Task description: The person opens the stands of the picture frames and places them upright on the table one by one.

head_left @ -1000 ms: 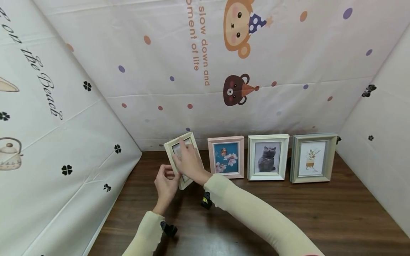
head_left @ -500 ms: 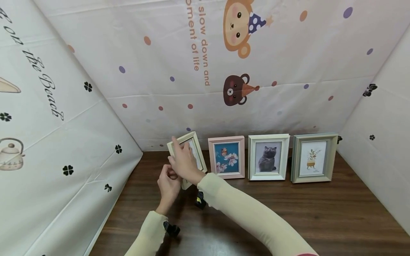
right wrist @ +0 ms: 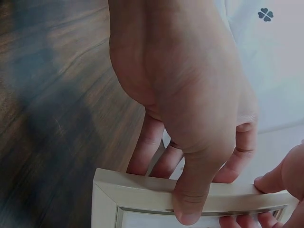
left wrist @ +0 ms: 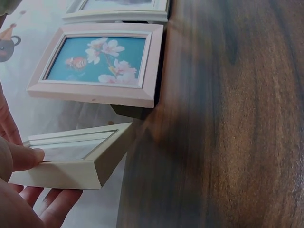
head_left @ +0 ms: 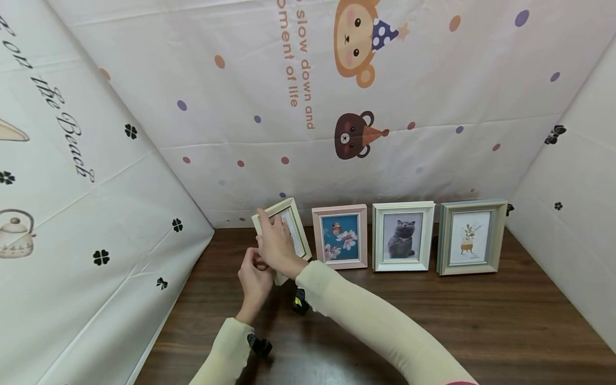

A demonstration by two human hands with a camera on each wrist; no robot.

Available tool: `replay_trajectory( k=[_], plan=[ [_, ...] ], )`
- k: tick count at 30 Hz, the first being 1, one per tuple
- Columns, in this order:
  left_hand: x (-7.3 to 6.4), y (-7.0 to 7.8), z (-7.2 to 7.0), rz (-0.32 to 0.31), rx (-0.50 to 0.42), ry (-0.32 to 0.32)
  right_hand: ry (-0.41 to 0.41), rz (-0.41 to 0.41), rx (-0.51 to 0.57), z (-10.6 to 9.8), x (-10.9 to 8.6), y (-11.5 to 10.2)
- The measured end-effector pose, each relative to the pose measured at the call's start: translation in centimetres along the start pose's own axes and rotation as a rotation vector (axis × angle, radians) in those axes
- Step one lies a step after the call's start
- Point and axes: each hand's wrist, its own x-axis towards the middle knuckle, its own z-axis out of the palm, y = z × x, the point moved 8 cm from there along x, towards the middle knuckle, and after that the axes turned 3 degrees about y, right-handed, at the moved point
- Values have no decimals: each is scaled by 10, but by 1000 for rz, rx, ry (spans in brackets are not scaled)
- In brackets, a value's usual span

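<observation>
A cream picture frame [head_left: 299, 232] stands tilted at the left end of a row of frames. My left hand [head_left: 255, 283] grips its lower left edge; in the left wrist view the thumb [left wrist: 27, 157] lies on the front and the fingers are behind. In the head view my right hand [head_left: 279, 243] lies across the frame's left side and hides part of the front. The right wrist view shows its thumb [right wrist: 273, 183] on the outer edge and fingertips over the front. A pink picture frame [head_left: 363, 235] with a bird and blossoms stands just to the right.
Farther right stand a white frame [head_left: 377, 240] with a grey cat picture and a grey-green frame [head_left: 444, 246] with a potted plant picture. All rest on a dark wooden table [head_left: 385, 321]. A printed white cloth [head_left: 231, 107] rises close behind them, with more cloth at both sides.
The cream frame has shifted slightly right. My right hand has moved from across its front toward its left edge. The left hand has moved slightly right and keeps its grip.
</observation>
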Motion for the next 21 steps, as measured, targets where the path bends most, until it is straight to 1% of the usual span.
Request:
replay_trajectory(
  k=[5,9,13,17,21],
  plan=[
    [0,-1,1,-2,20,4,28,-25,6,-3,-1,0],
    [0,-1,1,-7,18,-2,29,-31,-8,-3,-2,-1],
    [-1,-2,2,-13,7,-15,26,-20,-28,-3,-2,-1],
    [-1,-2,2,-10,-16,-30,22,-30,-15,-3,-2,-1],
    [-2,-3,3,5,-71,-60,13,-43,6,-7,-3,0]
  ],
)
